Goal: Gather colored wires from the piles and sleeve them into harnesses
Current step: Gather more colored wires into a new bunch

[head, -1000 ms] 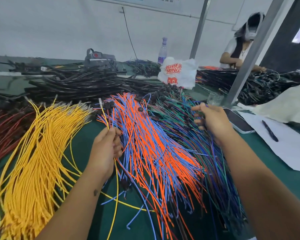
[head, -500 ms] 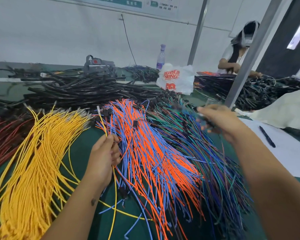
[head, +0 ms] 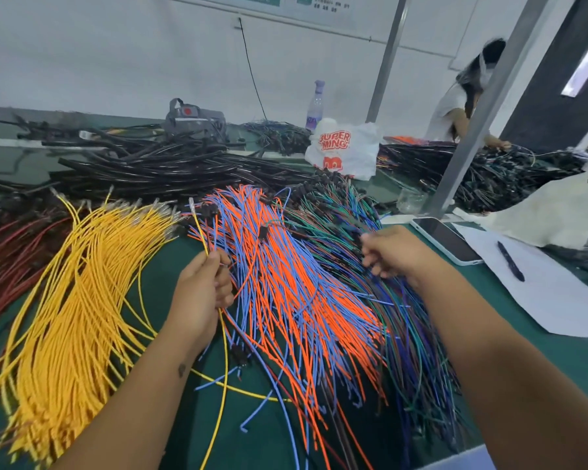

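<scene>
My left hand (head: 202,290) grips a single yellow wire (head: 224,368) that rises to a metal tip above the fist and trails down across the green table (head: 170,273). A big pile of yellow wires (head: 72,300) lies to its left. An orange and blue wire pile (head: 286,283) fans out in the middle. My right hand (head: 392,251) has its fingers curled into the green, blue and purple wire pile (head: 418,334) and pinches wires there. Black sleeving tubes (head: 157,167) are heaped behind the piles.
Dark red wires (head: 4,252) lie at the far left. A white plastic bag (head: 345,149) and a bottle (head: 315,103) stand at the back. A phone (head: 445,239), a pen (head: 510,261) and white paper (head: 557,293) lie to the right. A metal post (head: 482,106) rises there, with another person (head: 462,103) behind it.
My right hand came down from above the green and blue pile and now pinches wires in it. My left hand keeps its hold on the yellow wire.
</scene>
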Available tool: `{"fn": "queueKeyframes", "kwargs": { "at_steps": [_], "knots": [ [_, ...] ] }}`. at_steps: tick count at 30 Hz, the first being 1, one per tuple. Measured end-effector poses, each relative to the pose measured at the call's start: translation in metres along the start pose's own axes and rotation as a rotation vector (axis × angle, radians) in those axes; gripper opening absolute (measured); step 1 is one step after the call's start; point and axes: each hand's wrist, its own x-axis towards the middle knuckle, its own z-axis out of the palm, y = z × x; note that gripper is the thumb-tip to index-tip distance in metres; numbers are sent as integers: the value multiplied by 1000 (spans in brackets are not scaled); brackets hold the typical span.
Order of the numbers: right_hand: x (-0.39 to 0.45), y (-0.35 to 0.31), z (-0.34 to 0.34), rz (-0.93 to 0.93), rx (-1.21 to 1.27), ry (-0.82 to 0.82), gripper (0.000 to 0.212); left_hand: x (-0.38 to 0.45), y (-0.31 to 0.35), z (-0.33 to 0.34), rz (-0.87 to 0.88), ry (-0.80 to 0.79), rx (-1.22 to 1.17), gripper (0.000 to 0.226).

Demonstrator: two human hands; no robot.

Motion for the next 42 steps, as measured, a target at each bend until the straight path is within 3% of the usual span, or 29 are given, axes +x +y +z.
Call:
{"fn": "queueKeyframes", "kwargs": {
  "at_steps": [3,6,10,13,17,21,24,27,29,32,36,42],
  "knots": [
    [-13,-20,-22,-20,376,89,38,-2,1,-1,-25,0,-34,31],
    [-33,-52,-50,-17,575,1,40,-3,5,3,-61,25,-48,32],
    [-71,-97,-67,-133,477,96,33,-3,18,4,-175,38,72,33],
    [-101,-129,-62,-289,352,122,26,-9,39,4,-289,-70,136,32],
    [-128,-163,-31,-449,357,-50,22,-23,83,0,-289,-320,173,29],
    [-121,-184,30,-586,564,-187,27,-34,134,-19,-172,-412,273,31],
    [-98,-181,97,-533,891,-393,28,-35,165,-46,-222,-447,-22,19],
    [-72,-151,175,-223,1166,-621,30,-31,173,-72,-361,-496,-570,18],
    [-60,-121,223,-28,1180,-637,31,-23,162,-82,-380,-408,-650,18],
    [-47,-88,258,43,1074,-572,32,-5,132,-92,-364,-153,-423,21],
    [-35,-75,256,-125,879,-436,35,20,89,-101,-301,96,-169,32],
    [-46,-77,262,-421,435,-160,30,28,52,-91,-88,188,-157,31]
  ]
}}
